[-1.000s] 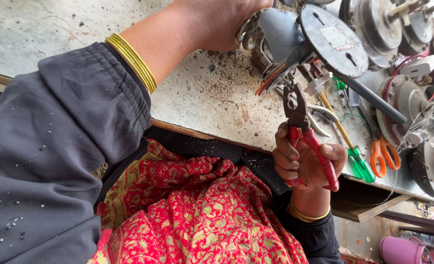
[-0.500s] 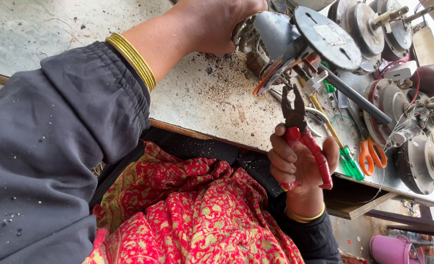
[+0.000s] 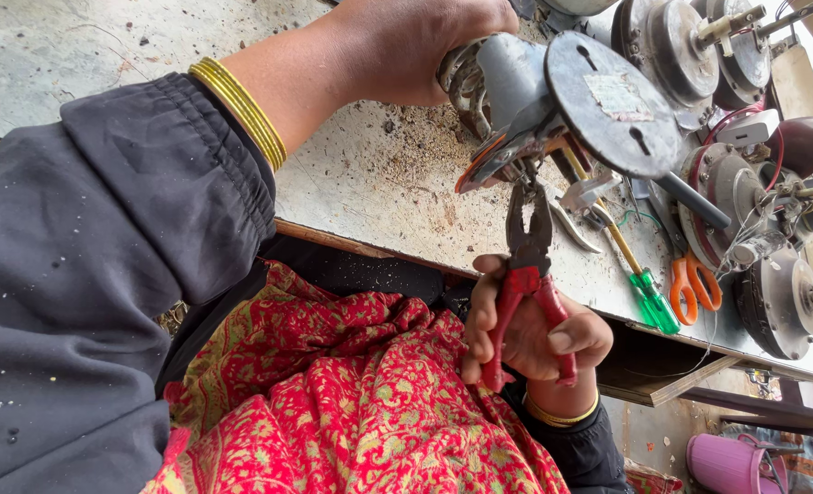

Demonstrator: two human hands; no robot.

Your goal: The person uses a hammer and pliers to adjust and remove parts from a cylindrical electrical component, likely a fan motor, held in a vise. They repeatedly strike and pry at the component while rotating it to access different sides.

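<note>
My left hand (image 3: 406,46) grips the coil end of a grey fan motor (image 3: 553,101) and holds it tilted over the workbench (image 3: 379,192). My right hand (image 3: 534,338), below the bench edge, is closed around the red handles of a pair of pliers (image 3: 527,247). The dark jaws point up and meet the orange wires under the motor's round end plate. Gold bangles sit on both wrists.
A green-handled screwdriver (image 3: 649,297) and orange-handled scissors (image 3: 694,284) lie on the bench right of the pliers. Several more round motors (image 3: 772,293) crowd the right side. A red patterned cloth (image 3: 351,402) covers my lap. A purple bucket (image 3: 722,462) stands on the floor.
The motor has shifted slightly left and down in my left hand. The pliers' jaws have come up against the wires beneath it.
</note>
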